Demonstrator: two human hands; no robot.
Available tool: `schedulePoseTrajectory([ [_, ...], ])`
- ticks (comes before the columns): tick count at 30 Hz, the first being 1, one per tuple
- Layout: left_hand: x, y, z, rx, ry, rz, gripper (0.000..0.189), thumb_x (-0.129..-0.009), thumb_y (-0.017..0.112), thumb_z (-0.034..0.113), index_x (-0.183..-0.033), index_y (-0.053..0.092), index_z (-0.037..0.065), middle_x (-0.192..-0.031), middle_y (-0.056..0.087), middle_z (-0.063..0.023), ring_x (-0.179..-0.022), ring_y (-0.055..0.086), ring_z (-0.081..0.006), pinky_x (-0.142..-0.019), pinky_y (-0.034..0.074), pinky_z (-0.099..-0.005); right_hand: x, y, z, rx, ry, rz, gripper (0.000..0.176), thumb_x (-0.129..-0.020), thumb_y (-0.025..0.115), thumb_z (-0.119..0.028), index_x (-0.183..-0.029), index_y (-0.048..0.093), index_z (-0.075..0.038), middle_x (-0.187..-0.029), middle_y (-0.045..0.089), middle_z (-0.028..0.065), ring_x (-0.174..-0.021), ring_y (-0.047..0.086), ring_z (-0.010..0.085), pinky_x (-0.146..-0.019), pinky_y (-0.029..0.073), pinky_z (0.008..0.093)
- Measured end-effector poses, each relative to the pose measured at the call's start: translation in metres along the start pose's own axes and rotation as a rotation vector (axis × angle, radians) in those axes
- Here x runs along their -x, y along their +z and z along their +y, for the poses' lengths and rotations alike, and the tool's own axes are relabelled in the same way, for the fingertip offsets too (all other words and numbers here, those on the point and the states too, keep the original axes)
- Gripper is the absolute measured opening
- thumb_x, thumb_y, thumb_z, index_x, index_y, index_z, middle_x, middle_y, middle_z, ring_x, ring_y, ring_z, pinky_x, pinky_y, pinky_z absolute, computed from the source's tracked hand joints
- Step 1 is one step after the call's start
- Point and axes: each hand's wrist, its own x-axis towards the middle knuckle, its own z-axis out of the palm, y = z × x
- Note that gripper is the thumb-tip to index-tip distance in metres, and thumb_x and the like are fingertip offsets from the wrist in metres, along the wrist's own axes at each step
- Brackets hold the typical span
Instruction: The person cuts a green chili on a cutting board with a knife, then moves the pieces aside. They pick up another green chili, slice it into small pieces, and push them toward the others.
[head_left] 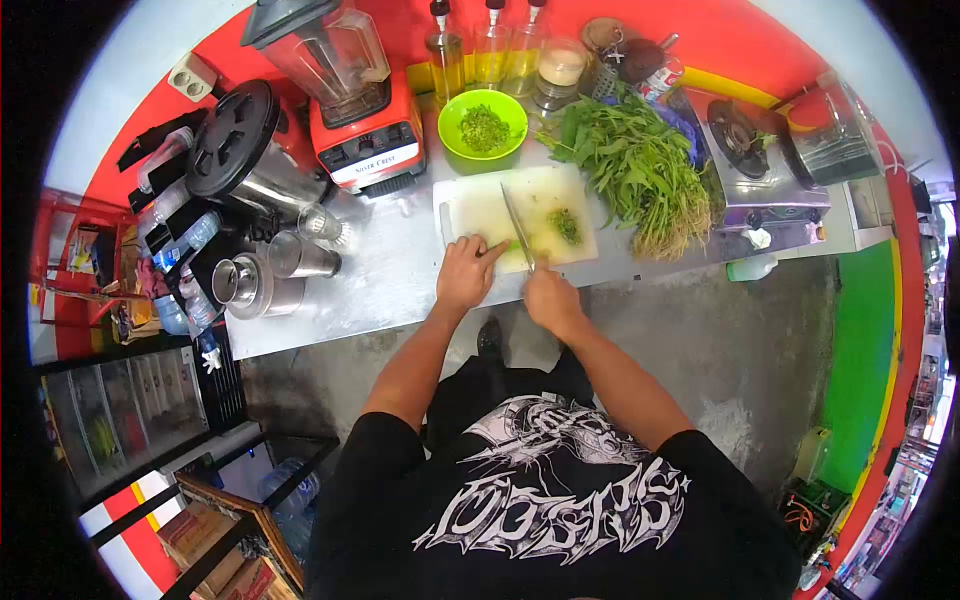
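Note:
My right hand (552,298) is wrapped around the handle of a kitchen knife (517,222), whose blade points away from me over a white cutting board (457,198). To the left of the blade, my left hand (468,270) rests on the board's near edge with bent fingers. Its fingertips pinch a small bit of greens (514,246) beside the blade, mostly hidden. A little pile of chopped greens (565,226) lies on the right part of the board. Behind the board stands a lime-green bowl (450,140) holding more chopped greens.
A bunch of leafy greens with roots (635,165) lies right of the board, before a gas stove (765,160). A blender (365,140), a steel container (250,150) and metal cups (300,256) stand left. Several bottles (490,50) line the back wall.

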Motion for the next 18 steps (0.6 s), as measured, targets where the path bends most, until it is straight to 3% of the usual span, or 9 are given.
schedulePoseTrajectory([
  [2, 0.0, 0.001, 0.001, -0.005, 0.003, 0.006, 0.046, -0.084, 0.063, 0.009, -0.128, 0.072, 0.021, -0.091, 0.051, -0.0045, -0.089, 0.05, -0.0246, -0.079, 0.042, -0.0387, -0.005, 0.01, 0.002, 0.016, 0.014, 0.023, 0.031, -0.096, 0.042, -0.015, -0.117, 0.049, 0.006, -0.098, 0.069, 0.0329, -0.096, 0.069, 0.0481, -0.088, 0.053, 0.0553],
  [8, 0.001, 0.003, -0.001, -0.01, 0.004, 0.006, 0.047, -0.083, 0.064, 0.01, -0.128, 0.071, 0.021, -0.091, 0.051, -0.0047, -0.089, 0.05, -0.0249, -0.08, 0.042, -0.0389, -0.014, -0.009, 0.001, 0.078, -0.093, -0.01, 0.037, -0.09, 0.055, -0.011, -0.121, 0.05, 0.008, -0.103, 0.07, 0.0304, -0.097, 0.07, 0.0463, -0.085, 0.055, 0.0527],
  [12, 0.001, 0.001, -0.001, -0.004, -0.002, 0.004, 0.047, -0.083, 0.064, 0.01, -0.128, 0.071, 0.021, -0.091, 0.051, -0.0049, -0.089, 0.05, -0.025, -0.08, 0.042, -0.0391, -0.001, 0.006, 0.003, 0.011, -0.047, 0.001, 0.033, -0.096, 0.045, -0.017, -0.117, 0.05, 0.008, -0.099, 0.07, 0.0314, -0.094, 0.069, 0.0488, -0.088, 0.054, 0.0556],
  [16, -0.001, -0.003, 0.001, 0.003, -0.011, -0.021, 0.046, -0.084, 0.064, 0.01, -0.128, 0.071, 0.021, -0.091, 0.051, -0.0049, -0.089, 0.05, -0.0249, -0.081, 0.042, -0.0392, -0.008, 0.01, 0.001, 0.017, 0.005, 0.024, 0.029, -0.096, 0.046, -0.015, -0.115, 0.05, 0.007, -0.096, 0.07, 0.0314, -0.093, 0.069, 0.0494, -0.086, 0.054, 0.0564],
  [18, 0.0, -0.002, 0.003, -0.001, -0.001, 0.001, 0.046, -0.084, 0.064, 0.01, -0.128, 0.071, 0.02, -0.091, 0.051, -0.005, -0.089, 0.05, -0.0249, -0.081, 0.042, -0.0396, -0.017, 0.006, 0.004, 0.072, -0.105, 0.038, 0.029, -0.095, 0.048, -0.013, -0.116, 0.049, 0.006, -0.095, 0.07, 0.0314, -0.093, 0.069, 0.0491, -0.085, 0.054, 0.0563],
])
